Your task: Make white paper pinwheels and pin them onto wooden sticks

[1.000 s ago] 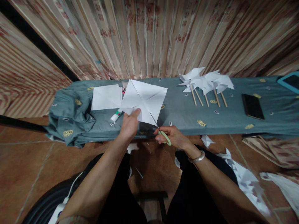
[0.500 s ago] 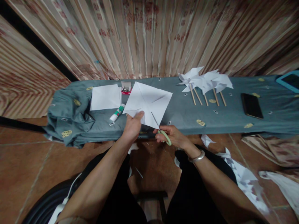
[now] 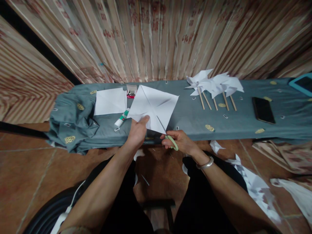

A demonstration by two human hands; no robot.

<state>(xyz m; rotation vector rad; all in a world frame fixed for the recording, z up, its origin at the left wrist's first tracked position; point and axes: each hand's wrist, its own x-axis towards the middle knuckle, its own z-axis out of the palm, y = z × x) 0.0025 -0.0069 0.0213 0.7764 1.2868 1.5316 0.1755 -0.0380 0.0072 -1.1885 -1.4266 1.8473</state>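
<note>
Head view: your left hand pinches the creased white paper square. Your right hand grips pale-green-handled scissors; the blades are barely discernible against the paper.

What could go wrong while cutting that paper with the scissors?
The left hand pinches the white paper square close to where the scissors in the right hand cut in from the corner, so the blades might nick the thumb. The sheet is held up by one edge only, so it could flop and make the cut wander off the crease. A cut that runs too far toward the middle might split the square.
</note>
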